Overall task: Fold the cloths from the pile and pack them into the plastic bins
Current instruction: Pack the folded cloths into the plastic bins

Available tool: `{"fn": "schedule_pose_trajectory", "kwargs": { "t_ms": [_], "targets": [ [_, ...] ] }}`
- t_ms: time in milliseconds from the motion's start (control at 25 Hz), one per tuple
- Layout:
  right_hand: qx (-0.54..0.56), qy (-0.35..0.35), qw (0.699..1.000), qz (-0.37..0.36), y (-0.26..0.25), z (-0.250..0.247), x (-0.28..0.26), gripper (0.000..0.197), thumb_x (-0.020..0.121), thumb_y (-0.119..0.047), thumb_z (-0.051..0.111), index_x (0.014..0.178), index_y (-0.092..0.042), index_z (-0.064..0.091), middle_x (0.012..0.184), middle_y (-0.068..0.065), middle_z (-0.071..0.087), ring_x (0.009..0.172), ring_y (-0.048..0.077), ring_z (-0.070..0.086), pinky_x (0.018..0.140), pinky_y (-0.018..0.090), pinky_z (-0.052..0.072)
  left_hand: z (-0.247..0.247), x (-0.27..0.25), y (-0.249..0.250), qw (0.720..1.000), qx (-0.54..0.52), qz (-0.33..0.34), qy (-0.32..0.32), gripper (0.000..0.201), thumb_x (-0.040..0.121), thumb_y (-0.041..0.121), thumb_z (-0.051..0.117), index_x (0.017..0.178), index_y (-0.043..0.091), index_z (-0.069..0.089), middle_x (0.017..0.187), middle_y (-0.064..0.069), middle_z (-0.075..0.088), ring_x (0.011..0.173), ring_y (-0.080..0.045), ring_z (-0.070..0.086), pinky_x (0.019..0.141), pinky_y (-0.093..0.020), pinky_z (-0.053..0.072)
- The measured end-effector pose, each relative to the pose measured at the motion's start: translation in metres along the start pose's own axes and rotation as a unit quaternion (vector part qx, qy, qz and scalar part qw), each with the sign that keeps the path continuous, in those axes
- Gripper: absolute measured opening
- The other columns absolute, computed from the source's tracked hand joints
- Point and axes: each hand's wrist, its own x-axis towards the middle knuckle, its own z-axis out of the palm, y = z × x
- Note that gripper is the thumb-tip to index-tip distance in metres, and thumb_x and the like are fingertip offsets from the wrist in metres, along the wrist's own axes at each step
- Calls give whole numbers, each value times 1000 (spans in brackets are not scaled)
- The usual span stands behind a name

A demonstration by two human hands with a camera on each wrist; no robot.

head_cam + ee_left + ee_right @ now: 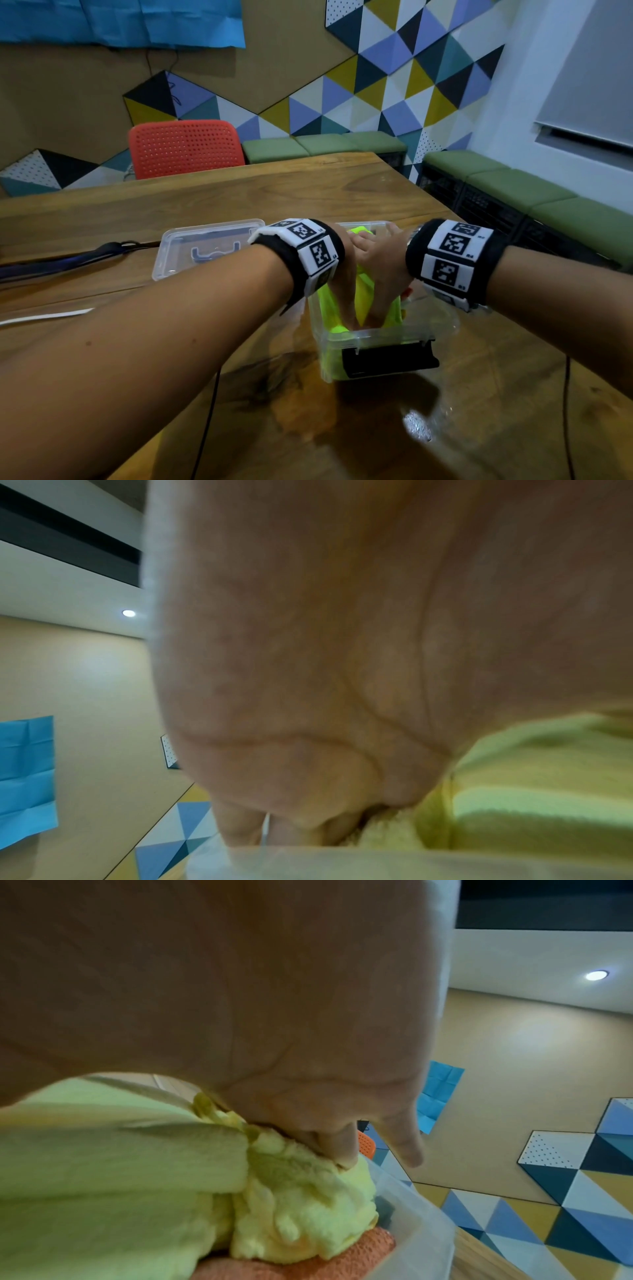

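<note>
A clear plastic bin (376, 334) with a black latch stands on the wooden table (239, 195), stuffed with yellow-green cloths (363, 298). Both hands reach down into it. My left hand (344, 294) pushes its fingers down along the left side of the cloths (548, 777), by the bin's wall (411, 864). My right hand (380, 274) presses its fingers (337, 1150) into a fluffy yellow cloth (291, 1191), with the little finger out straight. Under that lies an orange cloth (342, 1259), against the bin's wall (421, 1231). The thumbs are hidden.
The bin's clear lid (205, 246) lies upside down to the left. A dark strap (68, 257) and a white strip (44, 317) lie at the table's left. A thin black cable (209, 411) hangs under my left arm. A red chair (185, 147) and green benches (513, 192) stand behind.
</note>
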Motion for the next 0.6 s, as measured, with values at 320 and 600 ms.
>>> {"fn": "schedule_pose_trajectory", "kwargs": {
  "t_ms": [320,600],
  "targets": [
    [36,-32,999,0,-3,10,-1,141,68,-77,69,155,-14,-22,162,7,-27,152,24,-17,121,45,-2,1,14,5,1000,20,16,-14,119,81,74,60,160,10,-2,168,-8,1,153,-28,16,122,-43,19],
    [-6,-62,998,9,-3,3,3,140,66,-82,65,156,-15,-18,164,8,-20,153,28,-5,122,47,10,-1,6,2,998,-6,46,42,82,98,50,56,156,3,22,159,-11,31,143,-23,36,107,-30,29]
  ]
}}
